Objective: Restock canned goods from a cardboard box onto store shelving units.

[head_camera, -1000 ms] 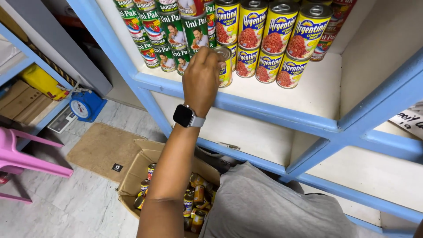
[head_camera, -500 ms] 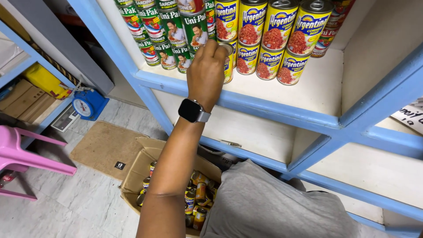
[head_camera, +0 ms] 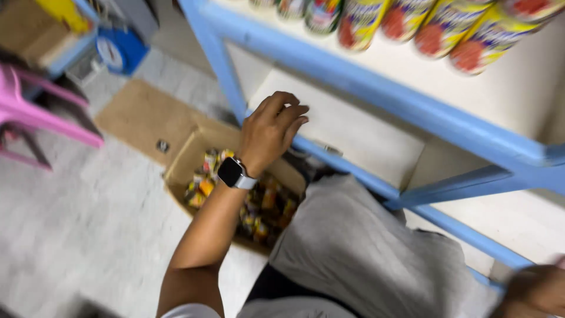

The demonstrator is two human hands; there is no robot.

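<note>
One empty left hand (head_camera: 272, 132) hangs between the cardboard box of cans (head_camera: 235, 188) on the floor and the blue shelf (head_camera: 376, 76), its grip loosely apart, fingers curled and touching nothing, a smartwatch (head_camera: 233, 173) on the wrist. Judging by the pose, the step in hand looks like the reach down to the box below the wrist, and the next move calls for closing around one can. At far right, the right hand (head_camera: 538, 291) is blurred at the frame's corner, and its grip cannot be told.
</note>
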